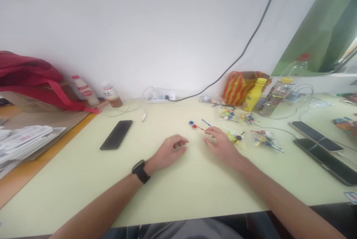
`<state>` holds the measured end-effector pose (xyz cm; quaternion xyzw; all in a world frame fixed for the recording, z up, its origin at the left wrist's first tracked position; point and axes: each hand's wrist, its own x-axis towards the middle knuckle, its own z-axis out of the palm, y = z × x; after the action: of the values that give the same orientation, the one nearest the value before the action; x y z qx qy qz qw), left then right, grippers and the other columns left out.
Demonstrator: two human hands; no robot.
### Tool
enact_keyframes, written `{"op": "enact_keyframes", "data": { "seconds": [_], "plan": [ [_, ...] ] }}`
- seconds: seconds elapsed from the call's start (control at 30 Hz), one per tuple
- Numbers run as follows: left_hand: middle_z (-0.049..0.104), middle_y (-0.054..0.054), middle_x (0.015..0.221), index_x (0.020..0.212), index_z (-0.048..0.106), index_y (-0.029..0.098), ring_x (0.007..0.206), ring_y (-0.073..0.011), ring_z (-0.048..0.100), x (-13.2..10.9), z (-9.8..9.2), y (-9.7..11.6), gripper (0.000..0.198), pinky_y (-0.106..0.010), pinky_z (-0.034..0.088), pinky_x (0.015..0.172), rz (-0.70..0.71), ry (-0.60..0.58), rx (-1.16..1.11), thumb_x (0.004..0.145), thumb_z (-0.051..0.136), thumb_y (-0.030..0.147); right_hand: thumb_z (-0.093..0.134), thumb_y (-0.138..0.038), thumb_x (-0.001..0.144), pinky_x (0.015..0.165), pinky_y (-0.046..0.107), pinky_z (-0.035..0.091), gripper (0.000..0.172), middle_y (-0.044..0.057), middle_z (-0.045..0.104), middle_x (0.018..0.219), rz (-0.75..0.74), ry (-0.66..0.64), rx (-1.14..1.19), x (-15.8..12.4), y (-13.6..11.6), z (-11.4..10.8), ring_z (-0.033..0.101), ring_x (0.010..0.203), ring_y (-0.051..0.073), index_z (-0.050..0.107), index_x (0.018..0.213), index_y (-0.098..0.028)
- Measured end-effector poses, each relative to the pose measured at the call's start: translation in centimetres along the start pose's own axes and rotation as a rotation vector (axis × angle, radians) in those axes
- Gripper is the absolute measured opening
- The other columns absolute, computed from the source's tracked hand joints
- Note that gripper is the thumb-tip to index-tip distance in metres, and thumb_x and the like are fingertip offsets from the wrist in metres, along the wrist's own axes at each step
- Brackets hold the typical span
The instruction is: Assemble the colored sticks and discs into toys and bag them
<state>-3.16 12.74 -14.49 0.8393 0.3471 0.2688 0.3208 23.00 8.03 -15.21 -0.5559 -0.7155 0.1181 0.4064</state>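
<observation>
My left hand (169, 151) rests over the pale table with its fingers loosely curled and a gap to the thumb; nothing is in it. A black watch (141, 171) is on that wrist. My right hand (224, 147) is apart from it, thumb and fingers spread. Its fingertips are at the end of a thin red plastic piece with a round red disc (194, 127); whether they touch it I cannot tell. Beside this lie a round blue disc (191, 123) and a thin blue stick (206, 122). Clear bags of small coloured plastic parts (267, 140) lie right of my right hand.
A dark phone (116, 135) lies left, with two more phones (316, 135) at the right. Along the wall stand bottles (112, 95), a power strip (157, 99), a striped bag (234, 87) and a yellow bottle (254, 95). Papers (26, 140) and a red bag (28, 69) occupy the left.
</observation>
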Motion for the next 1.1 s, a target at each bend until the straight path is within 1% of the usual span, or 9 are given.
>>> {"op": "enact_keyframes", "data": {
  "seconds": [0.13,0.23,0.33,0.4,0.53,0.7,0.8,0.9,1.1],
  "plan": [
    [0.064,-0.006,0.117,0.128,0.063,0.026,0.094,-0.0195,0.061,0.1,0.2,-0.4,0.036,-0.034,0.053,0.078,-0.031,0.127,0.051,0.093,0.067,0.03,0.058,-0.029,0.096,0.076,0.036,0.054,0.019,0.008,0.072,0.096,-0.021,-0.035,0.102,0.1,-0.9,-0.4,0.066,0.084,0.022,0.071,0.086,-0.021],
    [0.063,-0.007,0.121,0.128,0.064,0.027,0.101,-0.0216,0.062,0.1,0.3,-0.4,0.038,-0.035,0.054,0.082,-0.039,0.134,0.061,0.092,0.07,0.038,0.057,-0.03,0.097,0.065,0.033,0.05,0.027,0.006,0.072,0.082,-0.022,-0.071,0.198,0.0,-1.6,-0.6,0.063,0.072,0.02,0.069,0.074,-0.02],
    [0.067,-0.006,0.115,0.11,0.073,0.026,0.106,-0.0229,0.062,0.2,0.2,0.0,0.021,-0.039,0.051,0.094,0.022,0.052,0.046,0.096,0.066,0.04,0.058,-0.032,0.097,0.066,0.033,0.049,0.03,0.006,0.073,0.08,0.022,-0.107,0.276,0.0,-1.9,-0.8,0.064,0.073,0.02,0.071,0.073,-0.02],
    [0.069,-0.006,0.11,0.1,0.073,0.025,0.105,-0.0232,0.063,0.1,0.2,0.3,0.016,-0.04,0.049,0.097,0.036,0.025,0.033,0.097,0.065,0.037,0.06,-0.036,0.096,0.069,0.034,0.05,0.03,0.007,0.074,0.082,0.071,-0.097,0.333,0.1,-1.9,-0.9,0.066,0.077,0.021,0.072,0.074,-0.02],
    [0.073,-0.004,0.1,0.096,0.069,0.023,0.094,-0.021,0.065,0.0,0.2,0.6,0.012,-0.037,0.051,0.087,-0.023,0.047,-0.018,0.094,0.067,0.034,0.072,-0.044,0.087,0.077,0.036,0.054,0.025,0.008,0.075,0.088,0.193,-0.088,0.542,0.4,-1.8,-1.3,0.067,0.084,0.023,0.075,0.081,-0.02],
    [0.069,-0.001,0.084,0.101,0.066,0.02,0.073,-0.015,0.061,-0.1,0.4,0.6,0.015,-0.029,0.051,0.068,-0.042,0.048,-0.144,0.094,0.067,0.034,0.082,-0.042,0.078,0.08,0.035,0.054,0.027,0.006,0.074,0.092,0.289,-0.202,0.79,0.2,-2.3,-1.0,0.066,0.085,0.02,0.077,0.094,-0.02],
    [0.073,-0.004,0.093,0.105,0.07,0.02,0.082,-0.0168,0.066,0.0,0.6,0.6,0.02,-0.03,0.055,0.074,-0.055,0.041,-0.231,0.094,0.068,0.036,0.083,-0.039,0.078,0.082,0.034,0.053,0.025,0.006,0.074,0.092,0.326,-0.257,0.836,-0.1,-2.8,-0.5,0.066,0.087,0.019,0.078,0.093,-0.02],
    [0.075,-0.007,0.104,0.106,0.071,0.019,0.094,-0.0199,0.07,-0.1,0.8,0.7,0.023,-0.035,0.058,0.087,-0.062,0.05,-0.347,0.092,0.072,0.037,0.083,-0.04,0.078,0.076,0.032,0.052,0.025,0.004,0.074,0.086,0.33,-0.295,0.83,-0.2,-3.1,0.1,0.065,0.08,0.017,0.079,0.091,-0.019],
    [0.075,-0.01,0.106,0.109,0.071,0.018,0.094,-0.021,0.071,-0.3,0.8,1.4,0.031,-0.037,0.059,0.089,-0.035,-0.016,-0.412,0.088,0.078,0.039,0.081,-0.046,0.081,0.071,0.031,0.053,0.03,0.005,0.075,0.084,0.327,-0.309,0.834,-0.4,-2.7,1.2,0.068,0.076,0.017,0.078,0.093,-0.019]
  ]
}}
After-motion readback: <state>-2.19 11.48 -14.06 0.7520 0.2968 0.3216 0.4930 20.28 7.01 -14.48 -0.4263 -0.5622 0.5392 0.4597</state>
